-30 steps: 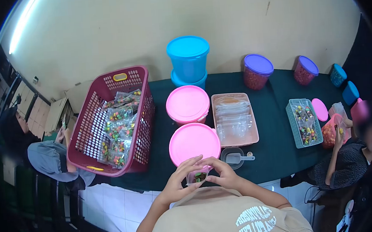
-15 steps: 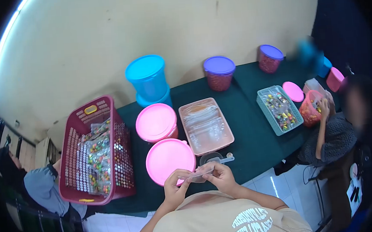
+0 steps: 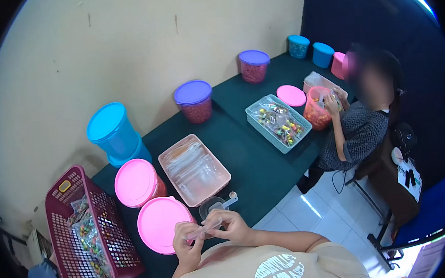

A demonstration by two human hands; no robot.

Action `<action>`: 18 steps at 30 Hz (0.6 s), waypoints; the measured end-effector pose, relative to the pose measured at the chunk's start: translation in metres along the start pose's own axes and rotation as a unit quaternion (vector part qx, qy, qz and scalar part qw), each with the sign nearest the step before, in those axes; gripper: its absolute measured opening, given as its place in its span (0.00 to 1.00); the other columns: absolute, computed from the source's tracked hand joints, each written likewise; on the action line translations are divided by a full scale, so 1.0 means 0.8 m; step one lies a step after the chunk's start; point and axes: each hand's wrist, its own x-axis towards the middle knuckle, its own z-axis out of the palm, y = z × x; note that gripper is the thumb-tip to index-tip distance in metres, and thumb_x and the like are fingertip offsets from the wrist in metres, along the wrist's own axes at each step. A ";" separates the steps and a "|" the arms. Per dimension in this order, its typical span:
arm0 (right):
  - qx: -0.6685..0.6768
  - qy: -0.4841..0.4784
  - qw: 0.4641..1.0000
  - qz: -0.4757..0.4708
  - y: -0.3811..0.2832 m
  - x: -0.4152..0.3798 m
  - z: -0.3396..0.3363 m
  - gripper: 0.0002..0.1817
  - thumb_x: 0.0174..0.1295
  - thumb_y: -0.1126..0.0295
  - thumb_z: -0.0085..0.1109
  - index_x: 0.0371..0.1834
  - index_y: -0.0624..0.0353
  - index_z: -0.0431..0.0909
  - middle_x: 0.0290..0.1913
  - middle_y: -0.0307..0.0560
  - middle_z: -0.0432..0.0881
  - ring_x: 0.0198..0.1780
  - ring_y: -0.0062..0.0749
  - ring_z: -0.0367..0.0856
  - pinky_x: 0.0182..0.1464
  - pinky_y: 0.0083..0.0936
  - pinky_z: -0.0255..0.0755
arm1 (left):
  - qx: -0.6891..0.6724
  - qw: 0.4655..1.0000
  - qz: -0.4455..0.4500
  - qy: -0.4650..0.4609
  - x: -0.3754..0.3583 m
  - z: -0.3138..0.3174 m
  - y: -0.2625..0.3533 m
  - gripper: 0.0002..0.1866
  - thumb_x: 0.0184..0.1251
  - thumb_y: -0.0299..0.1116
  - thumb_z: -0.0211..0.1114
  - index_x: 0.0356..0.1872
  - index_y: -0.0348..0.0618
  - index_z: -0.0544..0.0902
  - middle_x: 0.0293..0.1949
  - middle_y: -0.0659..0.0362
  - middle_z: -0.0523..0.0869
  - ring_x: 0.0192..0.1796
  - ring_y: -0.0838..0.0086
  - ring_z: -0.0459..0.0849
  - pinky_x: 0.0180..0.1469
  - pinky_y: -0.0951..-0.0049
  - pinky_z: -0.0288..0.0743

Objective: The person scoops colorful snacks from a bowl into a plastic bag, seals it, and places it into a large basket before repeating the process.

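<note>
Both of my hands meet in front of my chest, pinching a small clear plastic bag (image 3: pixel 204 229) between them. My left hand (image 3: pixel 188 243) grips its left side and my right hand (image 3: pixel 232 226) its right side. Just left of them lies a round pink lid (image 3: pixel 164 225). Beyond my right hand is a clear round container (image 3: pixel 210 206) with a white-handled scoop (image 3: pixel 230 200) beside it. A pink tray (image 3: pixel 220 183) holding a stack of clear plastic bags stands farther forward.
A maroon basket (image 3: pixel 121 239) with filled packets stands left, near blue tubs (image 3: pixel 114 133) and a pink-lidded tub (image 3: pixel 137 182). Purple-lidded tubs (image 3: pixel 196 102) line the wall. At right, a person (image 3: pixel 356 129) works beside a green basket (image 3: pixel 285 144) of packets.
The view has turned to the right, so the table's things appear farther left. My hands still hold the plastic bag together. The other person's hands have shifted above the orange tub.
</note>
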 end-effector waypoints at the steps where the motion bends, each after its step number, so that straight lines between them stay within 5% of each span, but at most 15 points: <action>1: 0.045 -0.006 0.999 0.030 0.001 -0.001 0.004 0.05 0.58 0.77 0.65 0.36 0.61 0.80 0.43 0.45 0.80 0.47 0.29 0.77 0.51 0.27 0.70 | -0.001 1.000 -0.002 -0.008 -0.001 -0.002 0.001 0.05 0.53 0.23 0.68 0.31 0.40 0.81 0.32 0.56 0.82 0.40 0.63 0.78 0.46 0.66 0.70; 6: 0.104 -0.007 0.991 0.086 0.009 0.002 0.014 0.06 0.56 0.76 0.66 0.36 0.61 0.80 0.41 0.45 0.80 0.46 0.30 0.77 0.49 0.27 0.71 | 0.101 0.994 0.046 -0.004 -0.004 -0.011 0.000 0.06 0.54 0.24 0.69 0.32 0.39 0.81 0.32 0.55 0.81 0.39 0.63 0.77 0.44 0.66 0.70; 8: -0.055 -0.033 0.998 0.004 0.012 0.006 0.013 0.07 0.55 0.76 0.67 0.36 0.61 0.80 0.40 0.46 0.80 0.45 0.32 0.77 0.49 0.27 0.71 | 0.082 0.996 0.014 0.011 -0.010 -0.013 -0.003 0.05 0.54 0.25 0.69 0.31 0.39 0.81 0.31 0.55 0.81 0.39 0.63 0.77 0.44 0.66 0.70; 18: -0.045 -0.082 0.996 -0.007 0.020 0.010 0.034 0.07 0.56 0.76 0.66 0.37 0.62 0.80 0.39 0.47 0.80 0.46 0.32 0.77 0.49 0.27 0.70 | 0.112 0.993 0.030 0.033 -0.034 -0.037 -0.007 0.08 0.60 0.29 0.67 0.29 0.36 0.79 0.31 0.54 0.78 0.36 0.67 0.77 0.40 0.71 0.69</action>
